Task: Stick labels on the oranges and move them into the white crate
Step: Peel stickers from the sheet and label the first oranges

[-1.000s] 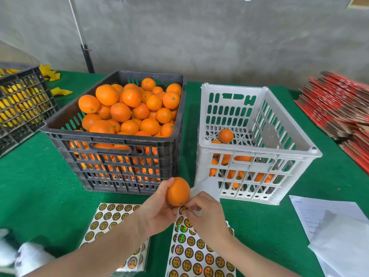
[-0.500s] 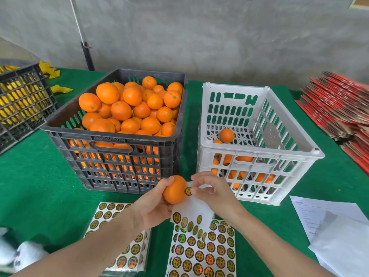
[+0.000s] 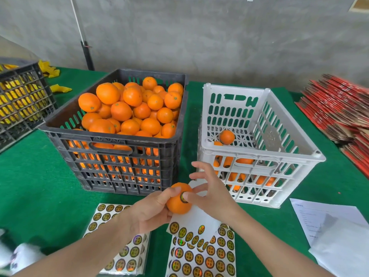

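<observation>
My left hand (image 3: 153, 210) grips an orange (image 3: 177, 204) low over the green table, in front of the gap between the two crates. A round gold-and-black label (image 3: 183, 196) sits on the orange's upper right side. My right hand (image 3: 209, 192) presses that label with its thumb, the other fingers spread straight. The black crate (image 3: 111, 156) at the left is heaped with oranges (image 3: 131, 108). The white crate (image 3: 259, 162) at the right holds several oranges (image 3: 227, 136) on its floor. Label sheets (image 3: 201, 254) lie under my hands.
Another label sheet (image 3: 119, 254) lies left of my left arm. White papers (image 3: 335, 232) lie at the right front. Red flat cardboard (image 3: 339, 112) is stacked at the far right. A second black crate (image 3: 22, 100) with yellow items stands at the far left.
My right hand lifted a label off the sheet and brought it onto the orange. The orange stayed in my left hand.
</observation>
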`<action>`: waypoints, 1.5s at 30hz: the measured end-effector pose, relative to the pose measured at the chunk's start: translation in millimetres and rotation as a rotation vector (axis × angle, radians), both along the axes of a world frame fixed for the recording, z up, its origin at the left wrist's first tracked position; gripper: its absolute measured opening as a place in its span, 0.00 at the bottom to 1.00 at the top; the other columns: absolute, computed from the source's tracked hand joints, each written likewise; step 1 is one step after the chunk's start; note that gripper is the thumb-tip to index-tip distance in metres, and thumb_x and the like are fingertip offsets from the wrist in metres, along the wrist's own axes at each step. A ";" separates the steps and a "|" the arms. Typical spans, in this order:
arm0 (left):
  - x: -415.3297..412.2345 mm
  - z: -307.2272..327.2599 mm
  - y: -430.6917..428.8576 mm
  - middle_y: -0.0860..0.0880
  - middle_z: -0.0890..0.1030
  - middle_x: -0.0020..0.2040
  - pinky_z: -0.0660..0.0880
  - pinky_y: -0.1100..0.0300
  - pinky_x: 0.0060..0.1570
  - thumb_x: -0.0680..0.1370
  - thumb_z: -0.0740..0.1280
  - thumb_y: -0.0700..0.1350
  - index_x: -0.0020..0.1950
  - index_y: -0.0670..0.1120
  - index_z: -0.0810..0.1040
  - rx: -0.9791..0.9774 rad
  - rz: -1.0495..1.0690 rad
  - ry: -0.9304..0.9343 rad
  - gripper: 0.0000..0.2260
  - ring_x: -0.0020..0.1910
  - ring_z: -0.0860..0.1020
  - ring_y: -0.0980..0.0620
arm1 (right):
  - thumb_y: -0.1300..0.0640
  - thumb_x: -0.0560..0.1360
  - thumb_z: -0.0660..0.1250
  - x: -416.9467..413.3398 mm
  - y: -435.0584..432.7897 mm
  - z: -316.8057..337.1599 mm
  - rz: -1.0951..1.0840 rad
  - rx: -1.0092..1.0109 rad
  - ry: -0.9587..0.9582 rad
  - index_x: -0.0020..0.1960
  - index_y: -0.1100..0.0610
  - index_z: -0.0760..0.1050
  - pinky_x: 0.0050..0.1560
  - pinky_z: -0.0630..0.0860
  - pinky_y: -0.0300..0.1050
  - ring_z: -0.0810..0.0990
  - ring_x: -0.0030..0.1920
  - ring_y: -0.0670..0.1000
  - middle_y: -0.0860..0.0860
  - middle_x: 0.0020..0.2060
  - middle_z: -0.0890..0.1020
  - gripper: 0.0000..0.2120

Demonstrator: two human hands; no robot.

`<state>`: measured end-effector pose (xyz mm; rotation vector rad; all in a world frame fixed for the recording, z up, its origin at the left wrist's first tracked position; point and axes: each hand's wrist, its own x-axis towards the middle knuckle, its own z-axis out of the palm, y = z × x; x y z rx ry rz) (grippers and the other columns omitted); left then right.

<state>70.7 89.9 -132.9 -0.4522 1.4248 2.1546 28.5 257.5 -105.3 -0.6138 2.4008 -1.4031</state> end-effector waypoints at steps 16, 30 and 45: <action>-30.2 49.5 8.5 0.34 0.81 0.49 0.78 0.44 0.52 0.72 0.68 0.26 0.56 0.44 0.78 -0.298 -0.133 0.297 0.18 0.45 0.80 0.38 | 0.56 0.66 0.75 -165.2 65.6 95.8 -0.172 0.410 0.333 0.58 0.47 0.67 0.43 0.69 0.39 0.73 0.50 0.48 0.49 0.55 0.73 0.25; -34.6 70.0 22.3 0.44 0.79 0.32 0.74 0.58 0.33 0.77 0.68 0.40 0.35 0.43 0.71 -0.431 -0.045 0.240 0.12 0.32 0.78 0.45 | 0.59 0.76 0.67 -191.5 65.1 47.1 0.087 0.779 0.312 0.67 0.57 0.71 0.65 0.69 0.50 0.73 0.63 0.54 0.54 0.64 0.75 0.20; 2.4 57.8 40.6 0.42 0.65 0.34 0.70 0.56 0.31 0.79 0.66 0.45 0.32 0.45 0.63 -0.574 0.154 0.244 0.18 0.34 0.68 0.46 | 0.48 0.75 0.66 49.1 16.2 14.2 0.007 0.307 0.627 0.53 0.53 0.80 0.48 0.65 0.32 0.73 0.48 0.45 0.46 0.46 0.74 0.11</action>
